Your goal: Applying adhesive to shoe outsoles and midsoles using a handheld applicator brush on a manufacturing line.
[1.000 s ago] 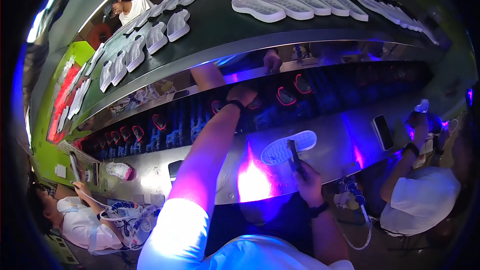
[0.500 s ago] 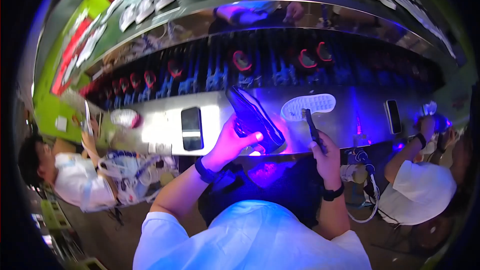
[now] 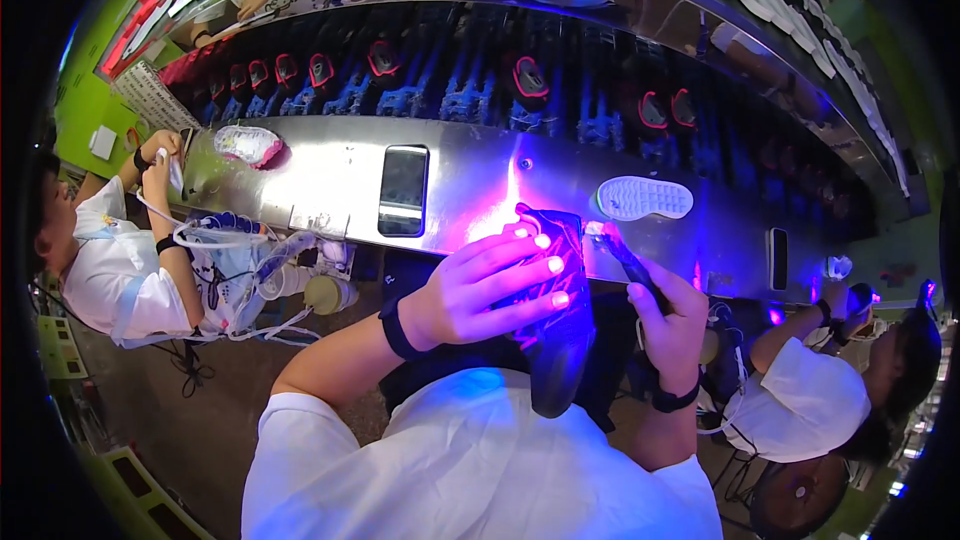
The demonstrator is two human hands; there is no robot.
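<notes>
Under purple light, a dark shoe (image 3: 562,355) is held close to my body, its lower end hanging past the bench edge. My left hand (image 3: 485,285) is closed on it, fingers stretched across its side. My right hand (image 3: 672,318) grips a dark-handled brush (image 3: 630,262). The brush's pale tip is at the shoe's right edge; whether it touches I cannot tell. Beyond the brush, a white shoe sole (image 3: 645,198) lies flat on the metal bench (image 3: 480,165).
A black phone (image 3: 403,190) and a white and pink shoe part (image 3: 248,145) lie left on the bench; another phone (image 3: 777,258) lies right. Behind runs a dark conveyor (image 3: 450,60) carrying several red-edged shoes. Co-workers sit on both sides, the left one (image 3: 120,270) beside hanging hoses.
The shoe has been turned and drawn toward my body, my left fingers now across it. The brush has left the white sole and come to the shoe's edge. The view has shifted.
</notes>
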